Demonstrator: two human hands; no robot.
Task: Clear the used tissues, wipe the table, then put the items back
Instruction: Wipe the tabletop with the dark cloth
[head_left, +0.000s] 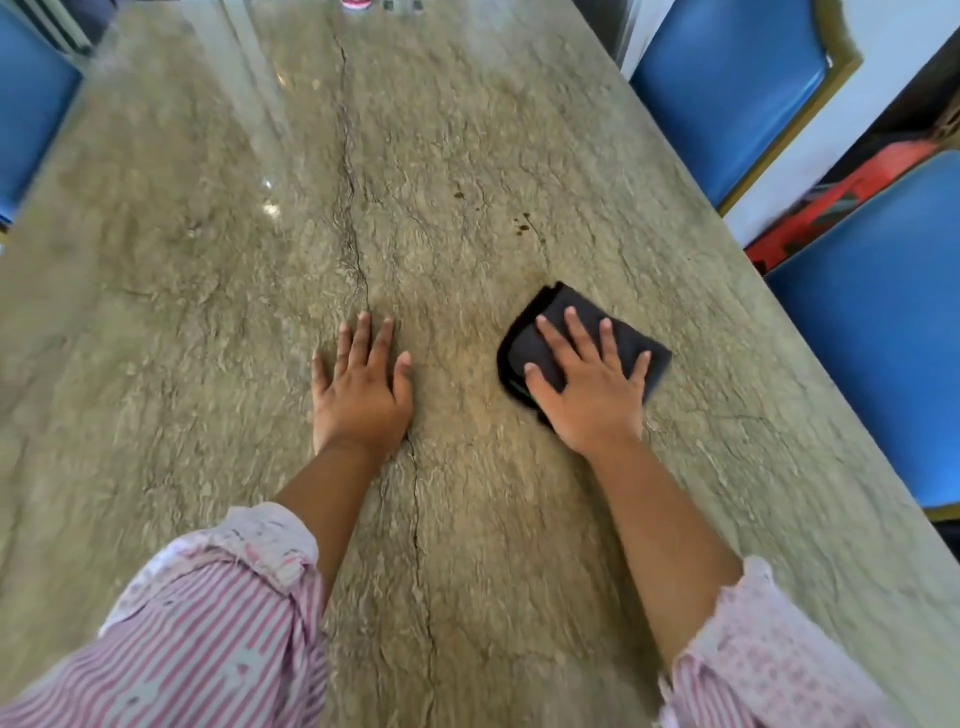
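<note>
A folded black cloth lies on the greenish stone table, right of the middle. My right hand presses flat on the cloth with straight, spread fingers. My left hand rests flat on the bare table beside a dark crack running down its middle. A few small brown spots mark the table beyond the cloth. No tissues show in this view.
Blue chairs stand along the right side and another at the far left. At the far end a small pink-and-white object is cut off by the frame's top edge. Something red lies on the floor between the right chairs.
</note>
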